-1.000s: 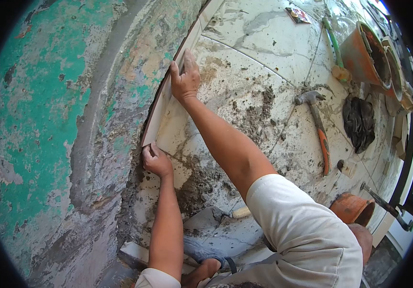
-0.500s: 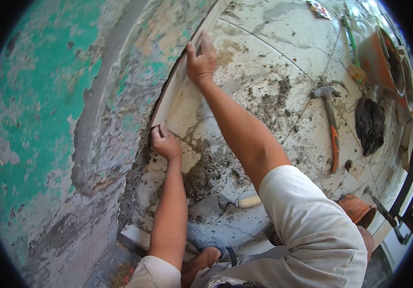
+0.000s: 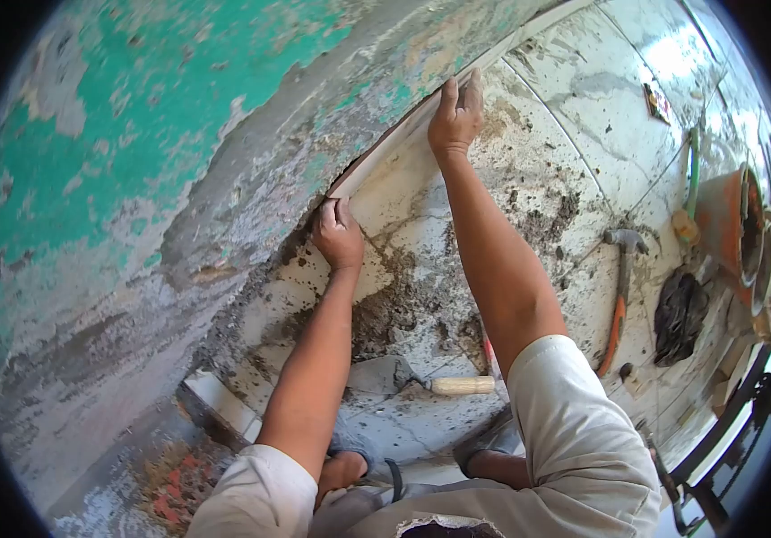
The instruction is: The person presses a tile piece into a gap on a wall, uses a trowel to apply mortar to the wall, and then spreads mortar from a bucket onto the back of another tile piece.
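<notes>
A long, pale skirting tile (image 3: 384,154) stands along the foot of the wall, with a dark gap behind its top edge. At its near end, my left hand (image 3: 339,237) has its fingers curled and pinched on the tile's corner. Farther along, my right hand (image 3: 456,123) lies against the tile with fingers stretched out and apart, fingertips at the upper edge. Below my hands, a trowel (image 3: 384,375) with a wooden handle lies on the dirty floor tiles (image 3: 421,193), near crumbled mortar (image 3: 385,318).
The wall (image 3: 134,152) on the left has peeling green paint and bare plaster. A hammer (image 3: 619,300) lies to the right, beside a black plastic bag (image 3: 681,316). Farther right stands an orange bucket (image 3: 733,224), near a green-handled tool (image 3: 693,170). A tile piece (image 3: 221,401) lies near my feet.
The view has turned and shifted, so the wall and floor appear rotated. Both hands remain at the skirting tile, in much the same places along it.
</notes>
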{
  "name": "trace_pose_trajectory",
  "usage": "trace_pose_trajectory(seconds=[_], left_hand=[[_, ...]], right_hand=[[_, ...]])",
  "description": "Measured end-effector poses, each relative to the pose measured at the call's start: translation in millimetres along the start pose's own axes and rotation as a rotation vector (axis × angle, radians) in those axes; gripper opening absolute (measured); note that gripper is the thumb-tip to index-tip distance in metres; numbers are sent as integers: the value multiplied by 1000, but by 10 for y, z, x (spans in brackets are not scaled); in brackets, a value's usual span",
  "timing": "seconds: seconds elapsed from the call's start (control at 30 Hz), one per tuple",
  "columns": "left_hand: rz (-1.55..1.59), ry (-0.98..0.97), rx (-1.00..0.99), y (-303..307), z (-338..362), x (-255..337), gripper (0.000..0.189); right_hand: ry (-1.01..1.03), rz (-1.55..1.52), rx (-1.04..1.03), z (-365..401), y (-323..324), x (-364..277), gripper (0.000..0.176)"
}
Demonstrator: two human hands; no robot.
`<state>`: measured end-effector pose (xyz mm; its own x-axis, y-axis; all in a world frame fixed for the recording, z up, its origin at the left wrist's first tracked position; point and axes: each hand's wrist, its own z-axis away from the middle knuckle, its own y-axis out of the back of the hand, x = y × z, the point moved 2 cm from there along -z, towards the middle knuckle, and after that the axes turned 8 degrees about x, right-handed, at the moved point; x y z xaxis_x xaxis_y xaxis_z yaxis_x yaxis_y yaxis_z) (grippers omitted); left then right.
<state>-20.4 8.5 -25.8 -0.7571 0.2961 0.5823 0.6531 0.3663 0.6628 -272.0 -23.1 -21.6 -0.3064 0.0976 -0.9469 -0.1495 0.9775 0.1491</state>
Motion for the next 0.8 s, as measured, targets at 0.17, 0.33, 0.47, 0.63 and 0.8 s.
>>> trace_pose_trajectory(seconds=[0.17,0.33,0.47,0.63,0.8], left_hand=[[48,-15,19,-12,-4,-28,13],[74,-42,14,-23,0,-33,12],[76,-5,-22,-98,50,-136,14],[52,17,3,-113,43,-131,17],[0,18,-31,-145,76,-164,20]], right_hand=[[-116,-155,-47,165,633,-382,66],[-144,-495,-86,633,1705,-1797,46],[-388,-1060,-676,970,2035,-3182,49],[-452,-1120,-999,1212,2127,-3781,46],[-459,-921,-1082,1269,2303,-4028,48]])
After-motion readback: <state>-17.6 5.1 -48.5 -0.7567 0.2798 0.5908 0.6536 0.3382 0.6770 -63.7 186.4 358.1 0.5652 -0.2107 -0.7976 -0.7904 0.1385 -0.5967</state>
